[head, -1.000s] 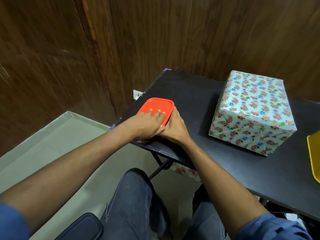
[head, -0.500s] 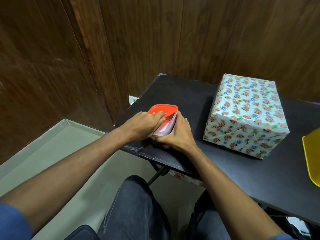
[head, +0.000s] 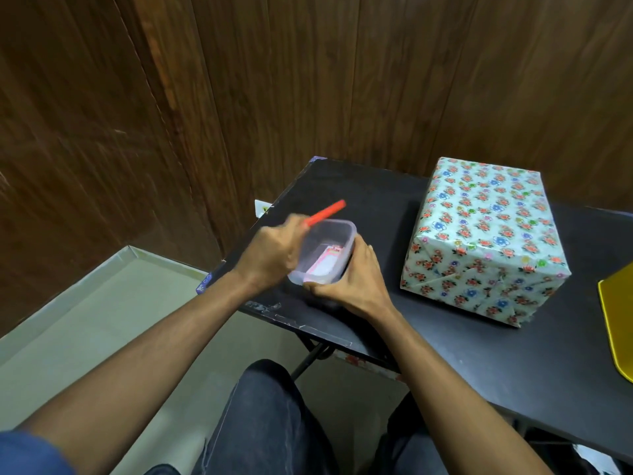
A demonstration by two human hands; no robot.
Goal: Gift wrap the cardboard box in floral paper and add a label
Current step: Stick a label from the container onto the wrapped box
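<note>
- One wrapped box (head: 486, 238), floral paper, resting on black table (head: 462, 365), right of centre; long axis running away from viewer, toward wood-panel wall (head: 308, 80).
- One clear container (head: 325, 252) near table's left edge, gripped by right hand (head: 349, 282).
- One orange lid (head: 325, 213), tilted, pinched in left hand (head: 274, 255).
- One yellow item (head: 620, 323) at right edge.

Head view, looking down, table (head: 479, 354) near.
</note>
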